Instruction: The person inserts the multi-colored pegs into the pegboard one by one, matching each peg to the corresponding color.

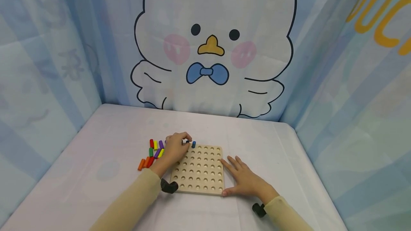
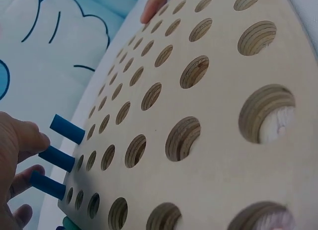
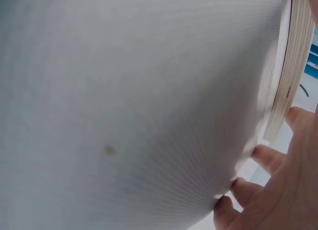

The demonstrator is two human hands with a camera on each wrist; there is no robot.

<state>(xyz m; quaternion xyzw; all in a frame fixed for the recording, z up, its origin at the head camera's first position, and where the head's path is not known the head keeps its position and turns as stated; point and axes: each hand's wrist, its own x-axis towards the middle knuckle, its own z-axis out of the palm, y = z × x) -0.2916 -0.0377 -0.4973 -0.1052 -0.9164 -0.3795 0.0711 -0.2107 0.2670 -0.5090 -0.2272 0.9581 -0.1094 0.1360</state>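
Observation:
A wooden pegboard (image 1: 200, 168) with rows of round holes lies on the table. Three blue pegs (image 2: 67, 129) stand in the row along its far edge, toward the left corner in the head view. My left hand (image 1: 176, 148) reaches over that corner; its curled fingers and thumb close about the top of a blue peg (image 2: 57, 158), the middle one. Another blue peg (image 2: 47, 185) stands in front of the lower fingers. Flat on the table at the board's right side is my right hand (image 1: 244, 179), fingers spread, with thumb and index finger touching the board's edge.
Several loose pegs lie left of the board, among them a green peg (image 1: 151, 152), a purple peg (image 1: 161, 144) and an orange peg (image 1: 141, 164). White cloth covers the table (image 1: 106, 195). Behind it hangs a curtain (image 1: 212, 92) with a cartoon bird.

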